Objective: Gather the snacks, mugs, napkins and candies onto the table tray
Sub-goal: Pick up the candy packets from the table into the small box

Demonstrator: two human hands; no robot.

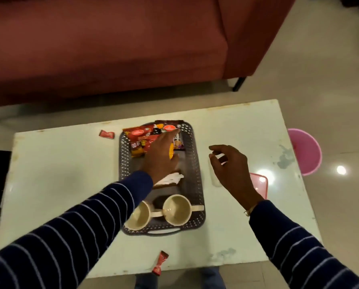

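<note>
A person's left hand (160, 155) presses on snack packets (145, 138) at the tray's (195, 163) far end, right hand (228, 165) slack and empty, while two candies (159, 263) lie loose at six and eleven o'clock, nearer the left.

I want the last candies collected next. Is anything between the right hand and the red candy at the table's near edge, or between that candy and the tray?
Nothing visible blocks either path. The right hand hovers over bare table, and only open tabletop separates the near candy from the tray. Inside, the mugs fill the near end.
</note>
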